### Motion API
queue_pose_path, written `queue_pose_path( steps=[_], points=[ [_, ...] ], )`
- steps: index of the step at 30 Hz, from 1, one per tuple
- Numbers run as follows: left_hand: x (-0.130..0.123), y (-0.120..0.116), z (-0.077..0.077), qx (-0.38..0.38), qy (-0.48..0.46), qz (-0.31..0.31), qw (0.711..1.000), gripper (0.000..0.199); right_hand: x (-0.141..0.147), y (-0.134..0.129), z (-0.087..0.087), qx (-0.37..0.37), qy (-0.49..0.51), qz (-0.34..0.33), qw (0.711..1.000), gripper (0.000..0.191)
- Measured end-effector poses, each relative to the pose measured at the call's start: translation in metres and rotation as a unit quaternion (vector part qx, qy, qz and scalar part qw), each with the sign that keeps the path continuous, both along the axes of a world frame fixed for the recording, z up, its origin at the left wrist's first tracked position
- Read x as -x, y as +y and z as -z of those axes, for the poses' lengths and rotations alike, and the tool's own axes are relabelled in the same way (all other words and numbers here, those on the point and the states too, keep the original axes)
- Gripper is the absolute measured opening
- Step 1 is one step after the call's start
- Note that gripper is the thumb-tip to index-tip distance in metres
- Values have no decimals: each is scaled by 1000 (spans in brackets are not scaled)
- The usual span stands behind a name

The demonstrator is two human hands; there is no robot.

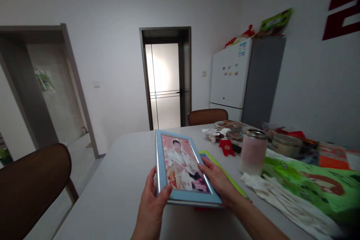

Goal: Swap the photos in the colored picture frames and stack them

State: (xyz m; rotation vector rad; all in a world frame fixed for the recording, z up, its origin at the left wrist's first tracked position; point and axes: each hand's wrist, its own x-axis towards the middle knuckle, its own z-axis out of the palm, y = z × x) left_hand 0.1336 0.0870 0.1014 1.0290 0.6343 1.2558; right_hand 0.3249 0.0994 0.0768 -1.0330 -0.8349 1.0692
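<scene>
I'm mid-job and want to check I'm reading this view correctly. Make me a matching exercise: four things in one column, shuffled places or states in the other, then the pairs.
Things
1. Light-blue rectangular photo frame
2. Pink-and-white cylindrical container with a metal rim
3. Bright green plastic package with a cartoon print
4. White refrigerator with a dark grey side

Places or states
A. Stands upright on the smooth white table
B. Carries small magnets on its front
C. Lies at the picture's right edge
D. Held by left hand and right hand

Pairs: 1-D, 2-A, 3-C, 4-B
</scene>
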Motion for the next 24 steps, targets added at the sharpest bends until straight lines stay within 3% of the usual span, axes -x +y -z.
queue_pose_path(
  steps=[2, 3, 7, 10, 19, 24],
  points=[
    [-23, 8, 10, 13, -3, 58, 998, 63, -39, 5, -1, 48, -174, 54, 982, 37],
    [-35, 12, 19, 13, 1, 76, 997, 62, -55, 8, 0, 62, -207, 69, 974, 38],
    [-76, 29, 59, -16, 76, 56, 995, 56, -98, 16, 15, 91, -278, 111, 950, 37],
    [-88, 36, 81, -20, 127, 37, 991, 54, -111, 15, 27, 102, -313, 124, 936, 38],
    [-77, 34, 109, -13, 216, 55, 975, 60, -110, -24, 44, 190, -319, 74, 925, 47],
    [-41, 58, 112, -7, 322, 0, 947, 75, -63, 5, 58, 187, -289, 76, 936, 66]
  ],
)
